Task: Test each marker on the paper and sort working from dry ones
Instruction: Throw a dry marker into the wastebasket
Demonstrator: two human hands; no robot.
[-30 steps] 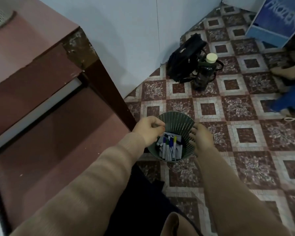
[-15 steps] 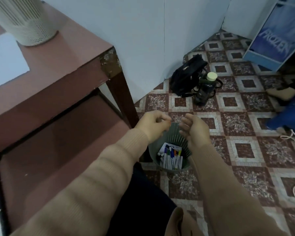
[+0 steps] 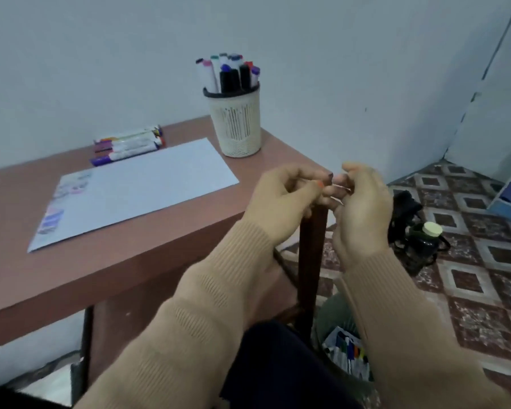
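— Where have the markers got to, seen from the head camera?
— Three lots. A row of markers (image 3: 127, 144), slim white barrels, lies side by side at the back of the reddish-brown table (image 3: 101, 261), just beyond the paper (image 3: 136, 190). The upright markers (image 3: 227, 73) stand caps-up in a cream mesh cup (image 3: 236, 125) with a dark rim, near the table's right corner. A heap of markers (image 3: 347, 354) lies in a dark green ribbed bin (image 3: 328, 314) on the floor, beside the table leg (image 3: 310, 261).
— And the paper?
— A flat, pale rectangular sheet with coloured scribbles (image 3: 62, 202) at its left end.
— The hands?
— Both are up by the table's corner, in tan ribbed knit sleeves. The left hand (image 3: 281, 199) has its fingers curled inward, with a small orange speck at the tips. It is too blurred to say whether it grips anything. The right hand (image 3: 363, 202) faces it, fingers bent, tips almost meeting the left's. I can't tell if it holds anything either.
— Anything else?
— A soft black bag (image 3: 404, 202) and a dark bottle (image 3: 425, 240) with a pale round cap, on patterned square tiles (image 3: 484, 290).
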